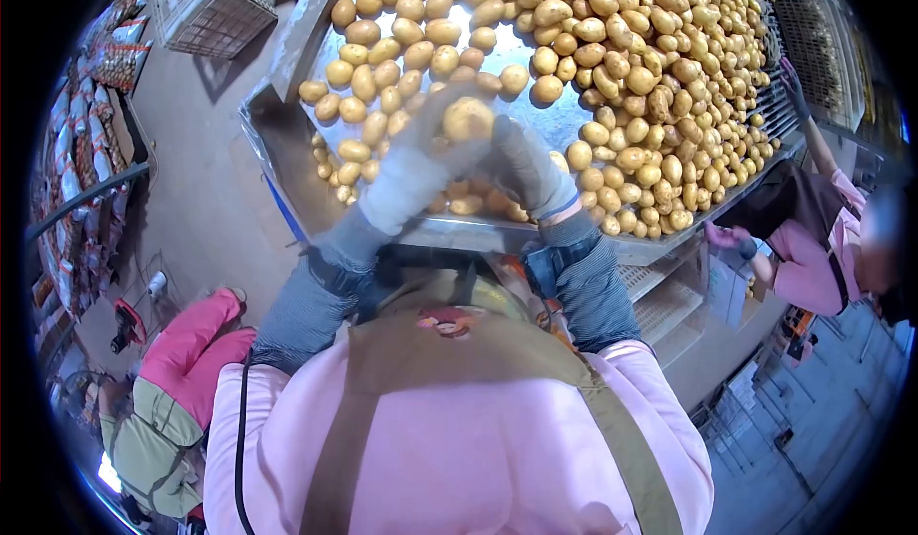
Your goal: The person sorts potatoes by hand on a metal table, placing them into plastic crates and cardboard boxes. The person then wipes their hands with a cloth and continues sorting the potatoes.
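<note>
Many yellow-brown potatoes (pixel 660 95) lie over a shiny metal table (pixel 559 124) in front of me. My left hand (pixel 406 172), in a light glove, is raised over the near part of the table, its fingers smeared by motion. Beside it, my right hand (pixel 535 167), gloved with dark fingertips, is bent inward. Between the two hands shows one large potato (pixel 469 120); the blur hides which hand, if either, grips it. More potatoes lie just below and beyond the hands.
A co-worker (pixel 813 239) stands at the right, one gloved hand near the table's edge. Another person (pixel 172 401) bends at the lower left. Filled bags (pixel 86 172) are stacked at the left. Crates stand at the upper left (pixel 212 9) and upper right (pixel 813 52).
</note>
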The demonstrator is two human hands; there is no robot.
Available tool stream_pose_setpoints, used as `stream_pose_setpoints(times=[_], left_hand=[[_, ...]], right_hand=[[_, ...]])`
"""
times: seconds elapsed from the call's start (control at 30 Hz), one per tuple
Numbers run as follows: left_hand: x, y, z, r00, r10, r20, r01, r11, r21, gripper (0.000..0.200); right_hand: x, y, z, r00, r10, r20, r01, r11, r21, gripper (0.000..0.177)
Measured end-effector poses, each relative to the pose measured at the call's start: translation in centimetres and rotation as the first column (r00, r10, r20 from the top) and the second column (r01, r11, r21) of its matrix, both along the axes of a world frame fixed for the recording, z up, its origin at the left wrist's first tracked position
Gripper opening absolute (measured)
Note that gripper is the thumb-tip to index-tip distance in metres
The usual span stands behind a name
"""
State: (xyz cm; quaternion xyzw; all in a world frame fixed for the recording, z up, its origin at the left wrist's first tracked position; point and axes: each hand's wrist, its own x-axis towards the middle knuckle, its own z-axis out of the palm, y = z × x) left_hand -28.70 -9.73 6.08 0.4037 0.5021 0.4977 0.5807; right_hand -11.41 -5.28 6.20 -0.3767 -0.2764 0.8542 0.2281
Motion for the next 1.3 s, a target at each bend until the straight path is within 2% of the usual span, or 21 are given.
stream_pose_setpoints(times=[0.13, 0.2, 0.27, 0.37, 0.4, 0.43, 0.47, 0.5, 0.57, 0.6, 0.63, 0.7, 0.73, 0.77, 0.8, 0.93, 1.0, 1.03, 1.1, 1.2, 1.3], left_hand=[[0.9, -1.2, -1.0, 0.999, -0.041, -0.016, 0.038, 0.988, -0.15, 0.04], [0.8, -2.6, -4.2, 0.91, -0.165, -0.381, 0.222, 0.969, 0.109, 0.034], [0.9, -3.6, -5.1, 0.855, -0.293, -0.428, 0.326, 0.945, 0.004, 0.032], [-1.2, -1.8, -6.7, 0.593, -0.29, -0.751, 0.4, 0.916, -0.038, 0.03], [-2.6, -1.3, -10.9, 0.938, 0.028, -0.345, 0.039, 0.982, 0.186, 0.031], [-6.4, 0.4, -12.4, 0.718, -0.007, -0.696, 0.093, 0.992, 0.086, 0.027], [-9.6, 3.7, -18.6, 0.108, -0.227, -0.968, 0.178, 0.962, -0.205, 0.028], [-11.0, 6.3, -19.4, -0.046, -0.147, -0.988, 0.132, 0.979, -0.152, 0.03], [-10.3, 8.7, -20.6, -0.076, 0.139, -0.987, 0.135, 0.983, 0.128, 0.042], [-8.5, 8.9, -20.9, -0.075, 0.241, -0.968, 0.167, 0.96, 0.226, 0.05], [-6.4, 8.4, -21.1, -0.055, 0.332, -0.942, 0.223, 0.923, 0.313, 0.059], [-2.2, 5.5, -18.4, -0.166, 0.354, -0.92, 0.522, 0.823, 0.223, 0.058], [2.2, 2.8, -14.3, -0.382, 0.167, -0.909, 0.498, 0.866, -0.05, 0.057], [1.7, 2.2, -18.7, 0.19, 0.296, -0.936, 0.628, 0.697, 0.347, 0.056], [3.0, 0.1, -17.9, -0.148, 0.249, -0.957, 0.702, 0.708, 0.075, 0.056], [8.2, -4.8, -12.5, 0.019, 0.102, -0.995, 0.742, 0.665, 0.082, 0.052], [8.5, -6.1, -11.5, 0.145, -0.038, -0.989, 0.752, 0.654, 0.086, 0.052], [7.4, -7.0, -14.2, -0.085, -0.127, -0.988, 0.743, 0.653, -0.148, 0.046], [4.8, -9.0, -19.2, -0.544, -0.261, -0.797, 0.614, 0.524, -0.591, 0.036], [4.6, -9.3, -11.6, -0.183, -0.236, -0.954, 0.75, 0.594, -0.291, 0.04], [2.0, -10.9, -8.7, 0.085, -0.123, -0.989, 0.751, 0.66, -0.018, 0.043]], right_hand=[[1.1, -2.9, -3.4, 0.999, 0.043, 0.015, -0.045, 0.983, 0.178, 0.051], [1.6, -4.9, -4.4, 0.994, 0.051, 0.096, -0.08, 0.94, 0.331, 0.043], [1.8, -6.5, -4.5, 0.986, 0.007, 0.166, -0.086, 0.877, 0.473, 0.033], [5.3, -9.4, -4.7, 0.971, -0.233, -0.056, 0.204, 0.926, -0.317, 0.025], [6.3, -9.8, -3.5, 0.936, -0.343, -0.075, 0.287, 0.87, -0.401, 0.033], [8.6, -10.8, -5.0, 0.933, -0.304, -0.193, 0.219, 0.904, -0.367, 0.03], [9.7, -12.0, -3.9, 0.961, -0.259, -0.094, 0.252, 0.964, -0.085, 0.031], [11.0, -13.0, -2.9, 0.963, -0.263, 0.055, 0.248, 0.949, 0.193, 0.033], [11.7, -14.5, 0.3, 0.827, -0.485, 0.286, 0.434, 0.873, 0.224, 0.03], [13.5, -16.0, -0.1, 0.753, -0.644, 0.135, 0.655, 0.713, -0.25, 0.027], [15.1, -17.8, -1.9, 0.785, -0.574, 0.233, 0.576, 0.815, 0.066, 0.032], [18.9, -21.3, -2.0, 0.722, -0.564, 0.402, 0.549, 0.82, 0.163, 0.04], [20.9, -24.1, -2.1, 0.649, -0.601, 0.466, 0.598, 0.782, 0.176, 0.041], [23.2, -27.5, -2.0, 0.537, -0.664, 0.52, 0.684, 0.704, 0.192, 0.041], [25.7, -31.0, -2.3, 0.373, -0.728, 0.575, 0.783, 0.579, 0.226, 0.041], [37.3, -45.0, -1.1, -0.375, -0.641, 0.67, 0.828, 0.093, 0.553, 0.041], [43.1, -50.7, 1.0, -0.604, -0.456, 0.654, 0.69, 0.114, 0.715, 0.042], [45.7, -52.5, 2.0, -0.65, -0.384, 0.656, 0.637, 0.195, 0.746, 0.042], [48.9, -51.6, 2.2, -0.659, -0.332, 0.675, 0.585, 0.338, 0.737, 0.042], [46.4, -40.8, -1.6, -0.532, -0.484, 0.694, 0.525, 0.454, 0.72, 0.043], [32.4, -27.2, -5.2, -0.071, -0.685, 0.725, 0.324, 0.672, 0.666, 0.043]])
